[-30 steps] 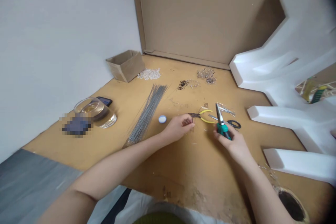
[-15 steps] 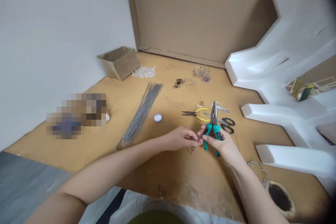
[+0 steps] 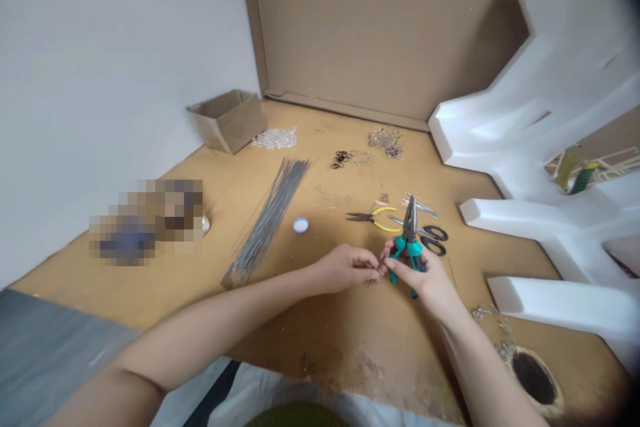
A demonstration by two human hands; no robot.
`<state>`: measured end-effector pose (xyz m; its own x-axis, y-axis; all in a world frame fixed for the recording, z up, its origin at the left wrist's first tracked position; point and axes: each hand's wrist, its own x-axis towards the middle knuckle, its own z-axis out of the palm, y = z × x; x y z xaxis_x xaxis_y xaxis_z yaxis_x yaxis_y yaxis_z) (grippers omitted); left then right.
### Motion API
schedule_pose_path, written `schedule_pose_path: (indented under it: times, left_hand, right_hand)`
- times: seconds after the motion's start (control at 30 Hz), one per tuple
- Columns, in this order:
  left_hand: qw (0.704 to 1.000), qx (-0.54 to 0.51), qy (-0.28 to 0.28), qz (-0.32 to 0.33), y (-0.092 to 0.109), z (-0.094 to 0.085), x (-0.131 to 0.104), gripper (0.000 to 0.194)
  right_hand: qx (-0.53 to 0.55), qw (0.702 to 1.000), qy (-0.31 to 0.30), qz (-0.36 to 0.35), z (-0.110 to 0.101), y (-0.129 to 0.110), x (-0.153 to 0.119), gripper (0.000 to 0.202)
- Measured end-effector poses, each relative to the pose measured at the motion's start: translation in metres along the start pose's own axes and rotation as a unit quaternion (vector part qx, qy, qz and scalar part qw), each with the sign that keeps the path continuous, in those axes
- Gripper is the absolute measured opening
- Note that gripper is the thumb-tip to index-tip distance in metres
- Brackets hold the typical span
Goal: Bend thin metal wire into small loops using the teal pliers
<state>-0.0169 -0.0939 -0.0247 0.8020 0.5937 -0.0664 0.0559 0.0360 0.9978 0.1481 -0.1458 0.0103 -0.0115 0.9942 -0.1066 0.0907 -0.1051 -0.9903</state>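
My right hand (image 3: 425,273) is wrapped round the teal-and-black handles of long-nose pliers (image 3: 410,230), whose grey jaws point up and away from me. Close beside it, my left hand (image 3: 353,268) pinches thumb against fingers; what they hold is small, thin and mostly hidden, with a dark end just showing below the fingertips. The fingertips of both hands nearly meet. Beyond the pliers lie scissors (image 3: 434,233) with black handles and yellow-handled pliers (image 3: 380,218). A bundle of thin grey wires (image 3: 273,220) rests left of my hands, and a small white-and-blue disc (image 3: 301,225) lies between.
A brown box (image 3: 230,123) stands at the back left beside clear beads (image 3: 275,137). Black rings (image 3: 341,159) and a heap of small metal pieces (image 3: 387,140) lie farther back. White foam (image 3: 520,220) borders the right, with a round hole (image 3: 534,377) in the table near me.
The thin dark piece between my hands showed lengthwise before and is now mostly hidden by the fingers. The pliers have shifted very slightly right; my left hand has barely moved.
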Motion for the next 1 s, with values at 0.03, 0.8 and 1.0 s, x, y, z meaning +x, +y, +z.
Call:
schedule_pose_path:
  times: [0.03, 0.8, 1.0]
  left_hand:
    - [1.0, 0.004, 0.022, 0.009, 0.0, -0.001, 0.0, 0.016]
    - [0.941, 0.238, 0.219, 0.104, -0.016, -0.028, 0.015, 0.01]
    - [0.943, 0.232, 0.219, 0.094, -0.017, -0.028, 0.018, 0.011]
  right_hand:
    - [0.015, 1.0, 0.008, 0.002, -0.001, 0.001, 0.001, 0.03]
    - [0.007, 0.997, 0.076, -0.003, -0.011, 0.019, 0.012, 0.038]
    - [-0.051, 0.996, 0.07, -0.002, -0.013, 0.019, 0.012, 0.038]
